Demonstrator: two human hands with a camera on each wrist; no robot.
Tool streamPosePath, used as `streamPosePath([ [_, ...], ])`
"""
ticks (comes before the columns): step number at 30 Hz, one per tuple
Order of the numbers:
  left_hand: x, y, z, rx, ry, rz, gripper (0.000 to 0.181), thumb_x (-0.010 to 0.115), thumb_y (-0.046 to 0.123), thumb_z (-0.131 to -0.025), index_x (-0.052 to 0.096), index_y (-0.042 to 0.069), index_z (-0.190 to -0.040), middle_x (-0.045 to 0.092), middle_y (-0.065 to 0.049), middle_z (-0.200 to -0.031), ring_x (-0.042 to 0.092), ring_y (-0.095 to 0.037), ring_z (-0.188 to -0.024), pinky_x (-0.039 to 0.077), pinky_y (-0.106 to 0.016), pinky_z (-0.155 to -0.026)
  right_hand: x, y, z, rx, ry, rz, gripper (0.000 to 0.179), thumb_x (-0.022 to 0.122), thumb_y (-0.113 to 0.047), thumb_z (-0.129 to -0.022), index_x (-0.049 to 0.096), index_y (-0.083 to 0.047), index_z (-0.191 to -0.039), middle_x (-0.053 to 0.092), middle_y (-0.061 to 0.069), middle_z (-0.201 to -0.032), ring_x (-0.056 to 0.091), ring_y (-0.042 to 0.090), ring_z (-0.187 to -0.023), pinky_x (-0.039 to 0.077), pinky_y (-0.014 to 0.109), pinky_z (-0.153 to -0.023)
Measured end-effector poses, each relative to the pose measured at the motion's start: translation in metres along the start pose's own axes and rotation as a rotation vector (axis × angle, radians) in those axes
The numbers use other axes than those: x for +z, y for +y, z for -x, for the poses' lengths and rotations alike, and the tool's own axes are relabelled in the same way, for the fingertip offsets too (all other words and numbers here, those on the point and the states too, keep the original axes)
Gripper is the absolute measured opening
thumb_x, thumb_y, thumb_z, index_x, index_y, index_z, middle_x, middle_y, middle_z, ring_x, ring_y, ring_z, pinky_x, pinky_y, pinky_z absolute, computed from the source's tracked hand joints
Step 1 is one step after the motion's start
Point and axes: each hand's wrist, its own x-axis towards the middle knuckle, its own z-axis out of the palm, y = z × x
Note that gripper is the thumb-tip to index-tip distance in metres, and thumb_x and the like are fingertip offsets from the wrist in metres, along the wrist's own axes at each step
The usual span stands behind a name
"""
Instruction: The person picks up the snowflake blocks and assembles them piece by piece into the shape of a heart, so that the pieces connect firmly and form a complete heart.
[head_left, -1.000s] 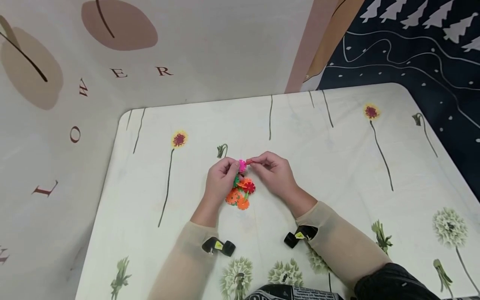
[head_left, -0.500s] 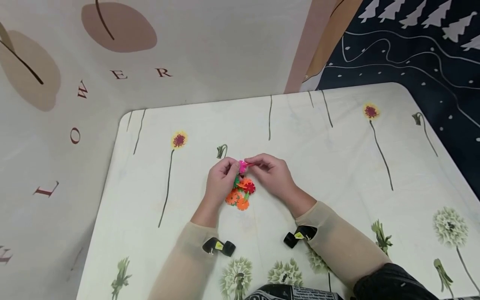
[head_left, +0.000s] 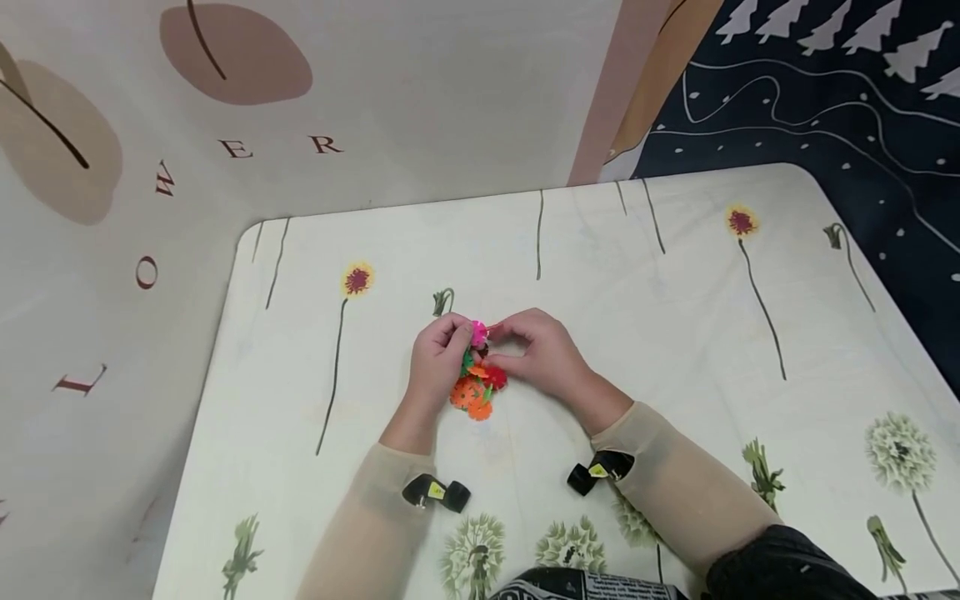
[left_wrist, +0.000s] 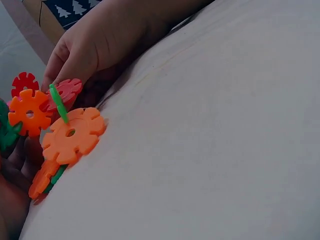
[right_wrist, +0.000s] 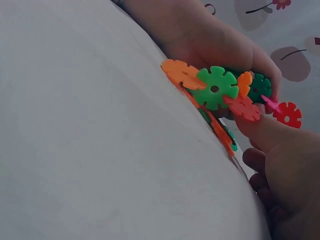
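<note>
Several notched plastic snowflake discs are joined in a cluster (head_left: 478,396), orange, green, red and pink. Pinching the pink disc (head_left: 479,333) at the cluster's far end is my left hand (head_left: 437,358). My right hand (head_left: 547,354) curves round the cluster's right side, its index finger by a thin red edge next to the pink disc. In the right wrist view, its thumb (right_wrist: 267,132) touches a red disc (right_wrist: 242,107), and another red disc (right_wrist: 287,115) adjoins the pink one. An orange disc (left_wrist: 72,135) rests near the cloth. Some discs are hidden by the fingers.
Under the hands lies a flower-print cloth (head_left: 637,317) over a table. A printed wall covering (head_left: 450,100) stands behind it, and dark fabric with white trees (head_left: 825,100) is at the right. A black object (head_left: 585,583) with white print sits at the near edge.
The right hand's red disc has come up against the pink disc. Its thumb has since moved away toward the red disc below. The cluster has shifted slightly left.
</note>
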Motion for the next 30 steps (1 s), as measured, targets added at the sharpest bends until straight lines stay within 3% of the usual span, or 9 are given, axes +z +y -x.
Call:
streamPosePath([
  [6, -0.0005, 0.0003, -0.0005, -0.013, 0.008, -0.004, 0.022, 0.055, 0.008, -0.109, 0.066, -0.003, -0.094, 0.065, -0.012, -0.084, 0.061, -0.019, -0.064, 0.057, -0.022, -0.063, -0.0004, -0.0004, -0.0011, -0.101, -0.084, 0.084, 0.02, 0.094, -0.02, -0.083, 0.086, -0.012, -0.099, 0.078, 0.0, -0.112, 0.062, 0.022, -0.111, 0.05, 0.039, -0.098],
  [13, -0.0004, -0.0006, -0.0009, -0.013, 0.011, -0.016, 0.023, 0.054, 0.01, -0.11, 0.066, -0.002, -0.094, 0.065, -0.012, -0.083, 0.061, -0.02, -0.065, 0.057, -0.023, -0.065, 0.0002, 0.0002, -0.0005, -0.112, -0.092, 0.113, 0.019, 0.092, -0.015, -0.085, 0.085, -0.011, -0.103, 0.078, -0.001, -0.107, 0.059, 0.022, -0.109, 0.051, 0.039, -0.096],
  [18, -0.0002, -0.0005, -0.0007, 0.007, 0.008, -0.025, 0.023, 0.055, 0.009, -0.109, 0.066, -0.002, -0.093, 0.064, -0.012, -0.081, 0.06, -0.02, -0.065, 0.056, -0.023, -0.063, 0.0008, -0.0003, 0.0005, -0.077, -0.081, 0.096, 0.021, 0.09, -0.012, -0.086, 0.084, -0.012, -0.106, 0.075, -0.004, -0.1, 0.057, 0.018, -0.103, 0.052, 0.035, -0.087],
  [30, 0.0006, 0.0001, -0.0016, 0.009, 0.007, -0.03, 0.024, 0.054, 0.011, -0.109, 0.066, -0.001, -0.092, 0.066, -0.011, -0.081, 0.06, -0.02, -0.066, 0.056, -0.023, -0.063, 0.0011, -0.0041, -0.0014, 0.06, -0.031, 0.04, 0.032, 0.091, -0.014, -0.087, 0.077, -0.008, -0.115, 0.069, -0.007, -0.088, 0.059, 0.016, -0.095, 0.054, 0.034, -0.084],
])
